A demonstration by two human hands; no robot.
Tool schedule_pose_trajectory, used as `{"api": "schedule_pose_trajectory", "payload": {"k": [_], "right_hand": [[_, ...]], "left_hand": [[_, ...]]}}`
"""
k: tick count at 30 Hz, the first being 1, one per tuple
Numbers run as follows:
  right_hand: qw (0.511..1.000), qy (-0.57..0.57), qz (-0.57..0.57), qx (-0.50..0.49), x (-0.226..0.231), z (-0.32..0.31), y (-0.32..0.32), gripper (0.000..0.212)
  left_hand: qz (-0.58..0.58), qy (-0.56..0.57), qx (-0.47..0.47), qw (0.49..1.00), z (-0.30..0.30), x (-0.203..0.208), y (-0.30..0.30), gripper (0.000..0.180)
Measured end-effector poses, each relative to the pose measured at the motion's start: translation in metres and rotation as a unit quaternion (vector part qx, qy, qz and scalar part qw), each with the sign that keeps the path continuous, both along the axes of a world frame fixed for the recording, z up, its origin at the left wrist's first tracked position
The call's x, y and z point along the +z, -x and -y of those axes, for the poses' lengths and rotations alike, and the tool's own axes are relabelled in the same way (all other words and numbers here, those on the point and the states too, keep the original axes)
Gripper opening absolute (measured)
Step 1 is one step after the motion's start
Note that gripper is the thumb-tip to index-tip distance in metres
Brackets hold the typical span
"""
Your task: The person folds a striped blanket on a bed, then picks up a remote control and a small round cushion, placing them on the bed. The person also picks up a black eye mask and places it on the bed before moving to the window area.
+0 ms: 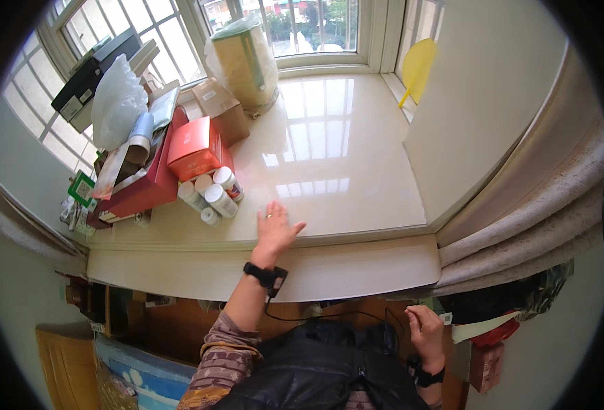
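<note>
My left hand [276,229] rests palm down near the front edge of the pale, glossy window sill [356,198], fingers stretched and thumb apart. It holds nothing. Just left of it stands a group of several white-lidded bottles [220,200]. An orange-red box [196,148] is right behind them. Lower right, beside my body and below the sill's edge, my right hand [425,331] is closed with its fingers curled in. Whatever it may hold is hidden. Each wrist wears a black strap, and a thin black cable [329,316] runs from the left one.
A red open carton [153,183] full of odds and ends, a white plastic bag [119,102], a brown cardboard box [221,109] and a plastic-wrapped package [244,65] crowd the sill's left. A yellow fan [418,65] leans at the far right; a curtain [520,212] hangs beside it.
</note>
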State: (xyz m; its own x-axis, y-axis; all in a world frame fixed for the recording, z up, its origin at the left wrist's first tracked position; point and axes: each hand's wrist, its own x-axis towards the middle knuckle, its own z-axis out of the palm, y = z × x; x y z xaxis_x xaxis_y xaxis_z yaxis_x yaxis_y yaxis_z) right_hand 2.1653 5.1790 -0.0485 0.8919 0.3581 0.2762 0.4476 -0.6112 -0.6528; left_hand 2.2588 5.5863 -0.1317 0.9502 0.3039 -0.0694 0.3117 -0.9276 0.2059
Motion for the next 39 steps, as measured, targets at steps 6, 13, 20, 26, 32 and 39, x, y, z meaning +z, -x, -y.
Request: {"api": "schedule_pose_trajectory", "payload": {"k": [6, 13, 20, 26, 32, 39], "right_hand": [[1.000, -0.018, -0.007, -0.003, 0.005, -0.005, 0.003, 0.007], [1.000, 0.002, 0.001, -0.006, 0.007, -0.006, 0.008, 0.008], [1.000, 0.013, 0.012, -0.008, 0.006, -0.002, 0.018, 0.009], [0.999, 0.017, 0.010, -0.045, 0.004, 0.016, 0.025, 0.008], [0.993, 0.008, -0.002, -0.114, 0.003, 0.042, 0.022, 0.007], [0.940, -0.018, -0.046, -0.337, 0.013, 0.103, 0.060, 0.009]], "left_hand": [[0.020, -0.022, -0.104, 0.994, 0.099, -0.007, -0.074, 0.093], [0.063, 0.034, -0.234, 0.970, 0.188, -0.005, -0.107, 0.092], [0.083, 0.062, -0.347, 0.932, 0.237, -0.002, -0.135, 0.079], [0.040, 0.031, -0.389, 0.920, 0.195, 0.001, -0.089, 0.061], [0.012, -0.027, -0.261, 0.965, 0.083, 0.015, -0.007, 0.055], [0.071, -0.034, -0.160, 0.984, 0.074, 0.050, 0.032, 0.047]]}}
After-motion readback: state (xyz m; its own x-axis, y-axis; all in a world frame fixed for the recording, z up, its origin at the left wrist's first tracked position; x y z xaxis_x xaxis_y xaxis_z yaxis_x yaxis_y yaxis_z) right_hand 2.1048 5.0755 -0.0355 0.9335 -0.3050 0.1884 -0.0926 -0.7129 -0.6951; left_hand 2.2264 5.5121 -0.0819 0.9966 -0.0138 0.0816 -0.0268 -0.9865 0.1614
